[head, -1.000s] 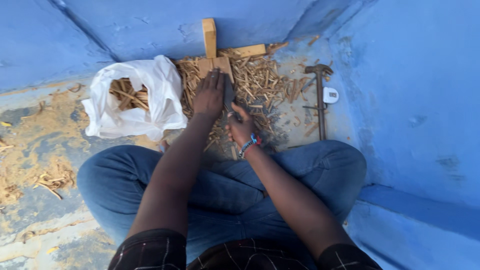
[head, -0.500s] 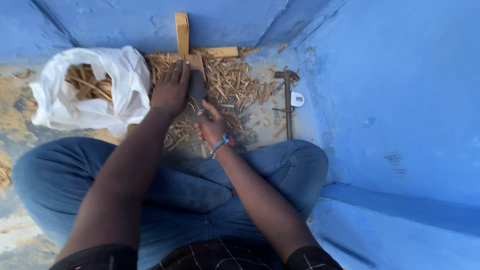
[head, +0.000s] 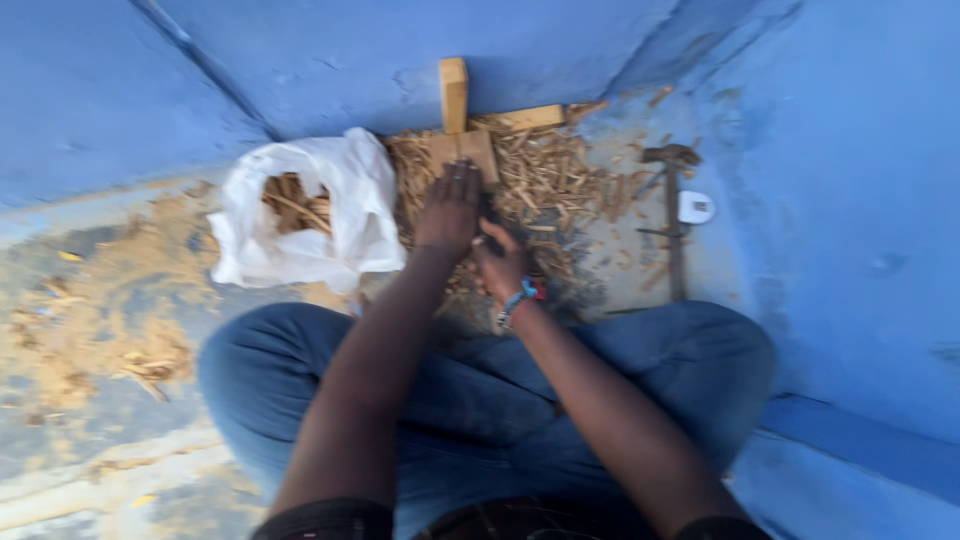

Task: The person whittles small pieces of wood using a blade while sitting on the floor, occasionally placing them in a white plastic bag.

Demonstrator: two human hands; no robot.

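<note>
Left hand (head: 450, 207) flat on wood block (head: 463, 152), right hand (head: 502, 262) beside, white bag (head: 300, 205), hammer (head: 673, 200)

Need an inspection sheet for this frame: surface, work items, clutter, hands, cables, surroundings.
Surface: blue painted floor, patches of sawdust at left.
Work items: wooden block with an upright wooden piece behind it; a dark tool, blurred, between the hands.
Clutter: pile of wood shavings; white plastic bag holding wood scraps; hammer; small white object beside it.
Hands: left hand flat on the block; right hand closed on the dark tool, beaded bracelet at wrist.
Cables: nothing seen.
Surroundings: blue sloping wall at right; person sits cross-legged in jeans.
</note>
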